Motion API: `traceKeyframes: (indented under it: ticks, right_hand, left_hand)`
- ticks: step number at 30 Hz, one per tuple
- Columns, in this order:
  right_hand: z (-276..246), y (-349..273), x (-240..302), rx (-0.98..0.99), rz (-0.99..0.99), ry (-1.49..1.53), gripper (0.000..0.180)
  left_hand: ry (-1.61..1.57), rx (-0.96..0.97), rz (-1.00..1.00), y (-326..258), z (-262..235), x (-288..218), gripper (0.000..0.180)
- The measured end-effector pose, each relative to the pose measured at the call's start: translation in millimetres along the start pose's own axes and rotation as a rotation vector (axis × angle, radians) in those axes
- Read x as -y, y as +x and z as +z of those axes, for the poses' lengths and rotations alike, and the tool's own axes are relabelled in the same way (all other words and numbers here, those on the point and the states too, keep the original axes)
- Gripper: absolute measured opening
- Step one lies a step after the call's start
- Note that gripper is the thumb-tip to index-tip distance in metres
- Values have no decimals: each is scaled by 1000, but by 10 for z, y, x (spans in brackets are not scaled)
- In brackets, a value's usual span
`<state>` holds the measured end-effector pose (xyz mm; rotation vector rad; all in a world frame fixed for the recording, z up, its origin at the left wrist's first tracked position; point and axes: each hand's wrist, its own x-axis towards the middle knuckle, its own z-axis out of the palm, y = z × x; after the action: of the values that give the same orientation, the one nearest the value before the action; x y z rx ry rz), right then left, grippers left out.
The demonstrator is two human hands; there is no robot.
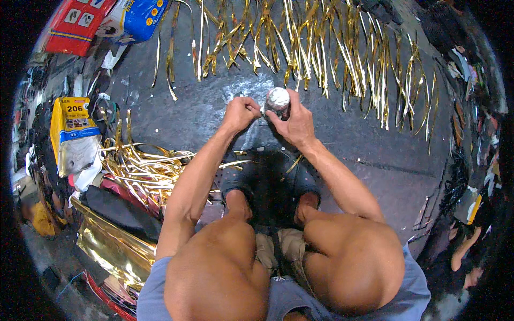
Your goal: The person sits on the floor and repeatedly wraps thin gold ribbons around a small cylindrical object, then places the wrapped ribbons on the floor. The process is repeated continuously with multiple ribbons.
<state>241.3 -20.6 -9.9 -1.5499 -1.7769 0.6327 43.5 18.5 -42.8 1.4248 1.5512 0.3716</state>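
In front of my feet, my right hand (297,123) is wrapped around a small round thing with a shiny whitish-silver top (278,97) and a darker side. Its kind is not clear. My left hand (242,113) is close beside it on the left, thumb and fingers pinched together. Whatever the pinch holds, if anything, is too small to make out. Both hands are low over a dark, worn board (198,107). Beyond them a fringe of shiny gold foil strips (300,51) hangs into view from the far side, some tips close to the round thing.
Left of my arm lies a heap of gold strips (142,168), with a folded gold sheet (118,243) nearer me. A yellow, blue and white package (75,125) stands at the left. Red (75,27) and blue (131,21) packages sit far left. Clutter lines the right side.
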Motion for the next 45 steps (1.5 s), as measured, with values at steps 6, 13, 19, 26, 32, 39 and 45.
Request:
traceKeyframes:
  ticks: [6,13,19,26,32,39,45]
  right_hand:
    - [17,-62,-38,96,-75,-3,66]
    - [91,11,-504,149,406,235,49]
    - [390,150,-871,173,684,543,29]
    - [-668,213,-235,47,614,1356,22]
    - [-2367,320,473,-70,207,1502,48]
    - [-3051,367,854,63,4,1584,37]
    - [-3459,637,777,-56,-172,1514,38]
  left_hand:
    - [-269,-97,565,-291,80,-278,64]
    - [-187,-57,475,-281,126,-327,62]
    - [-135,-69,508,-270,115,-375,59]
    - [-18,-118,565,-292,93,-388,54]
    - [-73,-97,561,-302,82,-380,51]
    - [-60,-114,591,-302,84,-389,54]
    - [16,-107,555,-361,69,-292,68]
